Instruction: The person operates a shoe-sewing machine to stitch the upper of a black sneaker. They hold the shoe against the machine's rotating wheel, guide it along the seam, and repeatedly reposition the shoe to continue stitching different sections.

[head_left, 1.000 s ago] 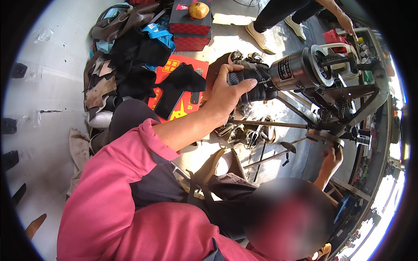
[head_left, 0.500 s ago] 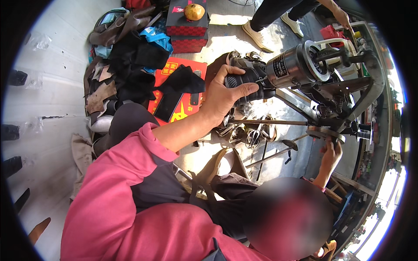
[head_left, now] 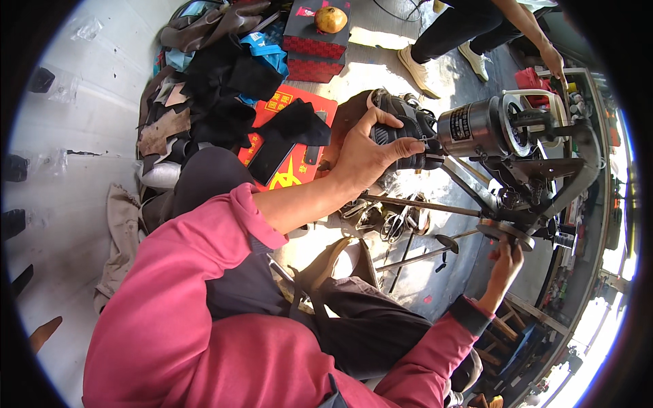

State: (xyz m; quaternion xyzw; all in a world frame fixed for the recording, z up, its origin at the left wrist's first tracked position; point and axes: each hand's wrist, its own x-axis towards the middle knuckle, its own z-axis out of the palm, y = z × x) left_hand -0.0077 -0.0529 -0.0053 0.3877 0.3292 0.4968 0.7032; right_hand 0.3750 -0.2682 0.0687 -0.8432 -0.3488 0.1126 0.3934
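Note:
My left hand (head_left: 371,153) grips a black shoe (head_left: 403,109), thumb on the near side and fingers over the top. The shoe's end sits against the head of a hand-cranked shoe-stitching machine (head_left: 469,129) with a metal cylinder. A thread seems to run between the shoe and the machine. Lower on the machine is a round handwheel (head_left: 507,233); the fingers of my right hand (head_left: 505,266) are closed on its rim. Part of the shoe is hidden behind my left hand.
Left of the shoe, a red box (head_left: 292,163) carries a phone (head_left: 271,163) and black cloth. Leather scraps (head_left: 166,130) lie piled beyond. Dark boxes (head_left: 316,34) hold a round yellowish fruit (head_left: 331,20). Another person's shoes (head_left: 416,71) stand at the back; a cluttered shelf (head_left: 588,272) lines the right.
The view has shifted a little, and more of my right sleeve shows. My left hand still holds the shoe at the machine; my right fingers sit slightly differently on the handwheel.

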